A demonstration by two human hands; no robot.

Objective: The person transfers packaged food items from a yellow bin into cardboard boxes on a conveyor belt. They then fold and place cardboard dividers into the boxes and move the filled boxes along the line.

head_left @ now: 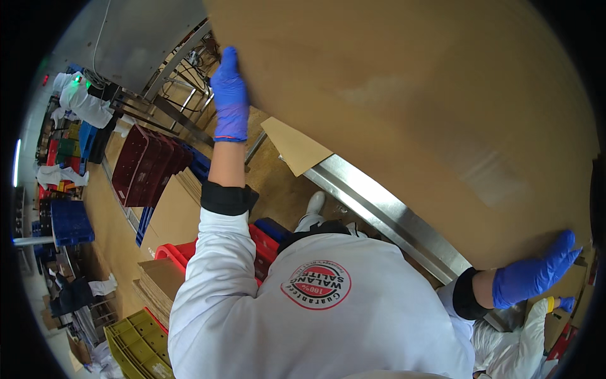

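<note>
A very large brown cardboard sheet (404, 114) spans the upper right and hides much behind it. Along its left edge my left hand (230, 95), in a blue glove, grips the board. At its lower right edge my right hand (533, 271), gloved the same way, holds the sheet with its fingers stretched along the border. Beneath the sheet a shiny metal table edge (385, 205) runs diagonally. A smaller cardboard piece or flap (295, 146) pokes out from under the sheet near my left wrist.
Left of me stand a dark red crate (148, 167), stacked cardboard (170, 211), a bright red crate (177, 254) and a yellow-green crate (139, 344). A metal frame with cables (196, 63) is at upper left. A co-worker in white (521, 338) is close at lower right; others are far left.
</note>
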